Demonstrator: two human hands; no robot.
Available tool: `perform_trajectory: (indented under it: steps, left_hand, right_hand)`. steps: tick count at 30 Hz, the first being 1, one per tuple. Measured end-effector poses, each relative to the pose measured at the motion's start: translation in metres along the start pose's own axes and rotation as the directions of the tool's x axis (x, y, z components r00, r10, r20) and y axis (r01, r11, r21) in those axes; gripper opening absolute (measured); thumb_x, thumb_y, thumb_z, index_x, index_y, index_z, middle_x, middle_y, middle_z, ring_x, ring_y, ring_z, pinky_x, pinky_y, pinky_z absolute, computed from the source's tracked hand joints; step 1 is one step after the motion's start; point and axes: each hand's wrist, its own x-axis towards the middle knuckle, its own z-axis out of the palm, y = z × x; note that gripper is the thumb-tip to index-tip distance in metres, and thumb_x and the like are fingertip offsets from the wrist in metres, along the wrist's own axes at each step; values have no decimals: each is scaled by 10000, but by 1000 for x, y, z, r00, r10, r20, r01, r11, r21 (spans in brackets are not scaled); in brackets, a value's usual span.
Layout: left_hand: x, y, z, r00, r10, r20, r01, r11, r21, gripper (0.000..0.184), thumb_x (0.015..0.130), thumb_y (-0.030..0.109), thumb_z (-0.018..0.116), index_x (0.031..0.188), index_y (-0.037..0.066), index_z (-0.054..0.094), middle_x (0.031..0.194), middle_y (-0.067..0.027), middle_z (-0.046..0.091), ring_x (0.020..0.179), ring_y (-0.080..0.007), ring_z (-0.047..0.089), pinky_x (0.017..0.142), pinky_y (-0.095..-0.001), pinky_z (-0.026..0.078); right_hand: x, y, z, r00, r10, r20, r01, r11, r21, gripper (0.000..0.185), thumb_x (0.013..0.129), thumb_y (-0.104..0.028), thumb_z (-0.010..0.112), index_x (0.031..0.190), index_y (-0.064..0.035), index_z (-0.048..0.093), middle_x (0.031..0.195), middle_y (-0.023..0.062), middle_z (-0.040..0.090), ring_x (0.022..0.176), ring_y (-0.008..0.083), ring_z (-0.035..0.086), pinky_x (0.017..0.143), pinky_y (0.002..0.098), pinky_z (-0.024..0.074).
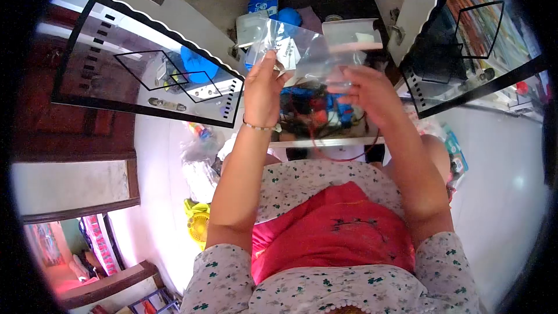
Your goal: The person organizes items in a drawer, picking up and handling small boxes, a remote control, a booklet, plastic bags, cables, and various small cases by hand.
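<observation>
My left hand [264, 90] pinches a clear plastic bag [312, 52] between thumb and fingers, holding it up in front of the open cabinet. White paper with dark print [287, 53] shows at the bag's left part, close to my left fingertips. Beside the bag's lower right edge is my right hand [369, 96], its fingers pointing left and smeared by motion. Whether those fingers grip the plastic cannot be made out.
Glass cabinet doors stand open, a left door [157, 64] and a right door [465, 40]. Inside are a blue round object [289, 17], a white box [351, 32] and a lower compartment of jumbled items [319, 110]. A yellow fan-like object [199, 227] lies on the floor.
</observation>
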Motion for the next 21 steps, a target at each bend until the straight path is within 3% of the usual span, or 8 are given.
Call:
perform_trajectory:
  steps: [1, 14, 21]
  left_hand:
    - [-1, 1, 0, 1000, 0, 23, 1, 1000, -25, 170, 834, 199, 556, 962, 88, 567, 949, -32, 577, 870, -153, 540, 788, -371, 443]
    - [0, 0, -3, 1000, -24, 17, 25, 1000, -14, 208, 838, 203, 552, 998, 71, 560, 926, -22, 582, 840, -145, 548, 723, -345, 459]
    - [3, -7, -6, 996, 9, -91, 5, 988, 153, 237, 847, 225, 542, 1010, 56, 568, 912, -28, 583, 803, -127, 545, 665, -280, 457]
  right_hand:
    - [0, -1, 1, 1000, -12, 3, 12, 1000, 22, 287, 828, -168, 556, 1052, 5, 510, 971, 150, 613, 864, 261, 624, 663, 308, 522]
    - [0, -1, -1, 1000, -8, 25, 6, 999, 51, 271, 836, -184, 556, 1039, -7, 523, 950, 132, 619, 864, 258, 624, 669, 310, 522]
    - [-1, -1, -3, 996, 9, 87, -21, 990, 139, 279, 838, -140, 538, 1066, 17, 503, 987, 168, 600, 859, 264, 623, 652, 290, 530]
